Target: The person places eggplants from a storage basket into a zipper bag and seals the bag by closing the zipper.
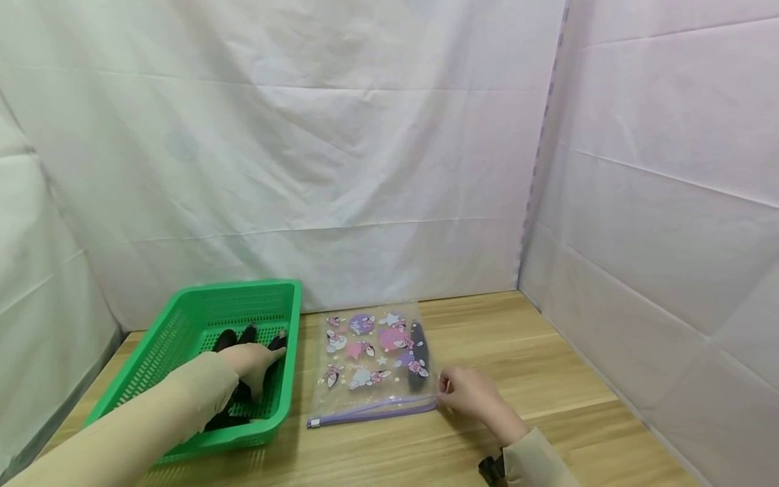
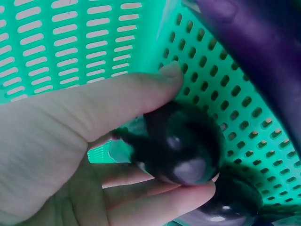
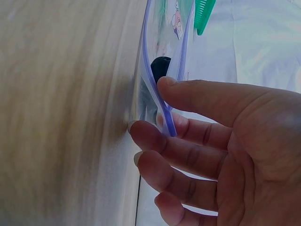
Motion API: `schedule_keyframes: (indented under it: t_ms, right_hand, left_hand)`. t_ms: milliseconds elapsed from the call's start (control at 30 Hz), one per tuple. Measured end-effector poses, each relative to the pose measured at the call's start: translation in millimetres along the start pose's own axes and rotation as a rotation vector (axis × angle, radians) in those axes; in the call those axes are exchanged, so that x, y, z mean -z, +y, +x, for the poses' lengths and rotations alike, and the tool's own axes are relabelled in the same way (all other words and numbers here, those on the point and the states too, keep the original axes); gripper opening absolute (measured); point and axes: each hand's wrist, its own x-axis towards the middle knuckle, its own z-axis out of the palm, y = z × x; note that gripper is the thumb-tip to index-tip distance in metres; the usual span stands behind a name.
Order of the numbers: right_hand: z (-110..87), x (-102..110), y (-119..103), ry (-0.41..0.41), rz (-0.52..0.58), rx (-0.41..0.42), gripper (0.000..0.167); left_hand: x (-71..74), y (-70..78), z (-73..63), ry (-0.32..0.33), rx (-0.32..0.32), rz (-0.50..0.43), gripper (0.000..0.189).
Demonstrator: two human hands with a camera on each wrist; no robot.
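My left hand (image 1: 252, 362) reaches into a green basket (image 1: 282, 399), thumb and fingers around the rounded end of a dark eggplant (image 2: 188, 146). Another eggplant (image 2: 235, 200) lies just below those fingers, and a long purple eggplant (image 2: 263, 52) is close by in the left wrist view. My right hand (image 1: 471, 392) pinches the right corner of a clear zip bag (image 1: 365, 379) at its purple zip strip. The bag lies flat, its mouth parted near me. One eggplant (image 1: 418, 358) is inside along the right side.
A wooden table (image 1: 505, 338) carries the basket on the left and the bag in the middle. White sheets (image 1: 365, 169) hang behind and at both sides. The slider (image 1: 313, 423) sits at the left end of the zip strip.
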Motion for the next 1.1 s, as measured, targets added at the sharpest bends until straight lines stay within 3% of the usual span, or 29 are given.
schedule_keyframes:
  t_ms: [333,500,833,1100]
  right_hand:
    - [3.5,3.3,0.9,0.006,0.005,0.002,0.021]
    - [4.1,3.4,2.3,0.017,0.002,0.016,0.022]
    - [-1.9,1.5,-0.6,0.015,0.003,0.026,0.021]
    - [-2.0,2.3,-0.5,0.022,0.003,0.039,0.02]
  left_hand:
    - [15.3,2.6,-7.3,0.01,-0.014,-0.011,0.084]
    - [14.3,-0.4,-6.7,0.057,-0.01,-0.03,0.078]
    - [14.3,-9.4,-16.7,0.163,-0.07,-0.069,0.066]
    - [15.6,-15.0,-19.9,0.179,-0.066,-0.111,0.065]
